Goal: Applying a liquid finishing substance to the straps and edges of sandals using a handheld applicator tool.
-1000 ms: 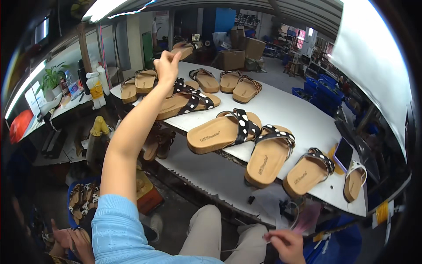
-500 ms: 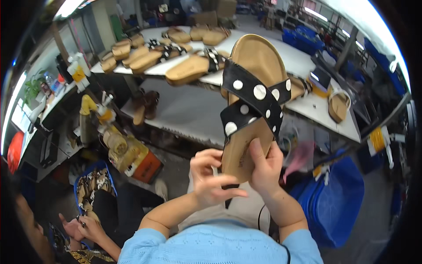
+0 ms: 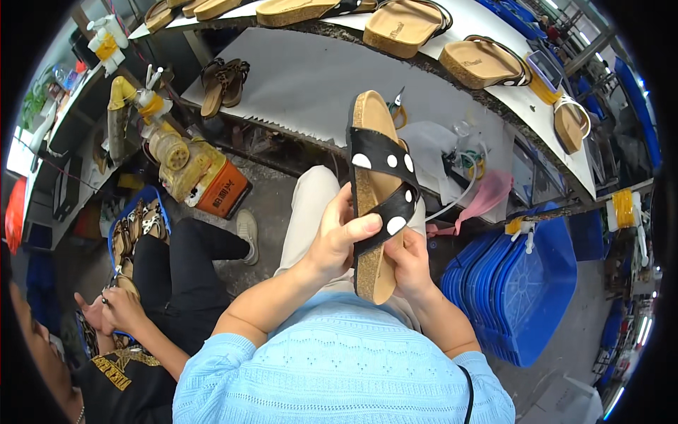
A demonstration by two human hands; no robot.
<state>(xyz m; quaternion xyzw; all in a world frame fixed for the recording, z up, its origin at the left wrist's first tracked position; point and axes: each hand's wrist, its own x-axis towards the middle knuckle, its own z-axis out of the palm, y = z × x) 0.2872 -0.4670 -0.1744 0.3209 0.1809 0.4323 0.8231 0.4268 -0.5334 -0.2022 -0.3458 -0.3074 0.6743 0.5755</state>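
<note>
- The held sandal (image 3: 380,182): tan footbed, speckled cork-brown edge
- Its crossed straps (image 3: 385,157): black, scattered with round white dots
- Sandal at the table's right end (image 3: 568,127): tan with a white strap
- Table (image 3: 583,169): white top
- Lower shelf (image 3: 282,78): pale grey
- Sandals on that shelf (image 3: 215,95): tan soles, dark mottled brown straps
- Wearer's knitted top (image 3: 339,360): light blue, with a tone-on-tone openwork pattern
- Wearer's trousers (image 3: 311,212): cream
- Co-worker's shirt (image 3: 99,396): black with a yellow print
- Co-worker's trousers (image 3: 191,261): black
- Stacked basins (image 3: 530,297): strong blue
- Thin crumpled sheet (image 3: 491,198): translucent pink
- Box on the floor (image 3: 224,189): orange front, dark lettering
- Bag at far left (image 3: 15,215): bright red
</note>
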